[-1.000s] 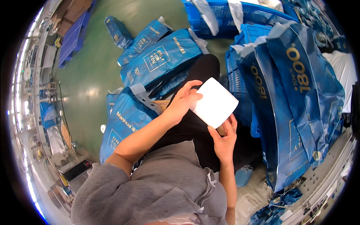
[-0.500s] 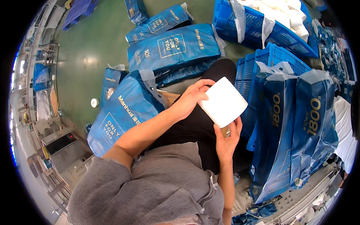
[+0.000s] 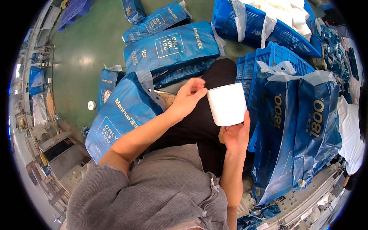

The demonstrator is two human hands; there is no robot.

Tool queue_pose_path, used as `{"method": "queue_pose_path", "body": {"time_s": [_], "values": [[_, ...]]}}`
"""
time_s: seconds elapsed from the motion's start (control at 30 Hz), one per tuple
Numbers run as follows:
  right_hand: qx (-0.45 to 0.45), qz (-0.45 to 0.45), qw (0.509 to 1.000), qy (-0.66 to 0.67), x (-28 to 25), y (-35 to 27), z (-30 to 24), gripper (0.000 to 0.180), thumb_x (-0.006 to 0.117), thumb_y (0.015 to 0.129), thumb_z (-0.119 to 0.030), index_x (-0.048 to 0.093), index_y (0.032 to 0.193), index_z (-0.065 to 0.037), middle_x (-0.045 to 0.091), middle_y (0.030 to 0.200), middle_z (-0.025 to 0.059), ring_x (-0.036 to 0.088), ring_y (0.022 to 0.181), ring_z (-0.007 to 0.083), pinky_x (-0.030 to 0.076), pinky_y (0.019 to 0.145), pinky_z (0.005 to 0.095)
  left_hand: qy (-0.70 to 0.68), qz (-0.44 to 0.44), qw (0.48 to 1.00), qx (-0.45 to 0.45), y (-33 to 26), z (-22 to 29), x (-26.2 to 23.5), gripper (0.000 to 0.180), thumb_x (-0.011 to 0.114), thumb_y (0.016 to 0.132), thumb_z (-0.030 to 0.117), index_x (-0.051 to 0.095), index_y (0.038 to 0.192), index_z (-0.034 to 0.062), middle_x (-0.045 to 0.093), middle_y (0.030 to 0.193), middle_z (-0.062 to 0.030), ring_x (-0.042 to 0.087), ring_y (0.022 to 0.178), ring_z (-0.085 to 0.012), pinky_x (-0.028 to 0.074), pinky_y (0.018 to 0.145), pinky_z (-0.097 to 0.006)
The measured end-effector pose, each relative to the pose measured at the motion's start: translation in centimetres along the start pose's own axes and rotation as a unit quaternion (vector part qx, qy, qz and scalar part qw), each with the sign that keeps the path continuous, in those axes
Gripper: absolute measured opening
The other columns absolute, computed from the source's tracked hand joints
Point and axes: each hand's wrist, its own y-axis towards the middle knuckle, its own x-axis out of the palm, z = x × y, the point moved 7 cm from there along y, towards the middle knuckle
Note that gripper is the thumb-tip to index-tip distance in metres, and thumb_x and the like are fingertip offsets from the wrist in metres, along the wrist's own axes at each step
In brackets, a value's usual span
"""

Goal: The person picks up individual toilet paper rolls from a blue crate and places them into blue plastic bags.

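A white toilet paper roll (image 3: 227, 104) rests in my right hand (image 3: 236, 135), whose fingers support it from below and along its right side. My left hand (image 3: 188, 100) is just left of the roll's upper edge, its fingers bent and the thumb apart from them. Nothing shows between them, though the fingertips are slightly blurred. Below the roll are my dark-trousered legs. Left of my left forearm leans a large blue plastic bag (image 3: 124, 109) with a pale perforated handle strip. Behind my right hand, a bit of brown material (image 3: 221, 135) shows.
Filled blue bags (image 3: 168, 48) lie ahead on the green floor (image 3: 76, 73). A blue crate (image 3: 264, 32) of white rolls stands far right, with stacked blue crates (image 3: 274, 55) nearer. Two upright blue bags (image 3: 295, 130) flank my right side. A small white roll (image 3: 91, 105) lies left.
The roll has turned more upright in my right hand, which has shifted beneath it. My left hand has come off the roll's side and drawn slightly left.
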Motion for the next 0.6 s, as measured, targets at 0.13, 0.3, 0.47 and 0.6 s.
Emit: {"method": "queue_pose_path", "body": {"time_s": [0.13, 0.3, 0.47, 0.6], "values": [[0.063, 0.034, 0.995, 0.064, -0.3, -0.2, 0.3, 0.045, 0.043, 0.095, -0.043, 0.051, 0.125, -0.010, 0.057, 0.123, 0.0064, 0.052, 0.114, 0.0206, 0.038, 0.098, 0.0347, -0.024, -0.040, 0.992, -0.115, -1.8, -2.6, 0.6, 0.019, 0.057, 0.091, 0.022, 0.057, 0.101, 0.0064, 0.060, 0.093, -0.0024, 0.056, 0.085, -0.0109, 0.044, 0.075, -0.025], [-0.024, -0.020, 1.000, 0.002, 0.1, -0.2, 0.6, 0.051, 0.042, 0.094, -0.048, 0.046, 0.130, -0.011, 0.056, 0.124, 0.0053, 0.049, 0.118, 0.0197, 0.035, 0.098, 0.0326, 0.063, -0.070, 0.988, -0.122, -2.0, -2.2, 2.7, 0.026, 0.062, 0.088, 0.029, 0.060, 0.090, 0.0033, 0.061, 0.079, -0.0026, 0.056, 0.073, -0.0086, 0.046, 0.066, -0.022], [-0.080, -0.028, 0.993, -0.077, 1.3, -1.5, 0.7, 0.052, 0.038, 0.098, -0.042, 0.037, 0.136, -0.006, 0.049, 0.130, 0.0072, 0.045, 0.122, 0.0182, 0.035, 0.100, 0.0335, 0.139, -0.061, 0.981, -0.124, -1.7, -1.9, 1.8, 0.022, 0.061, 0.084, 0.021, 0.060, 0.075, 0.0008, 0.060, 0.069, -0.0045, 0.056, 0.062, -0.0102, 0.047, 0.059, -0.024], [-0.069, -0.033, 0.995, -0.068, 1.2, -1.1, 0.7, 0.052, 0.039, 0.097, -0.043, 0.037, 0.136, -0.008, 0.049, 0.130, 0.0062, 0.046, 0.121, 0.0182, 0.035, 0.100, 0.0327, 0.072, -0.080, 0.986, -0.124, -1.4, -2.0, 2.1, 0.019, 0.059, 0.084, 0.016, 0.059, 0.074, 0.0005, 0.060, 0.067, -0.0049, 0.056, 0.062, -0.0104, 0.047, 0.059, -0.024]]}}
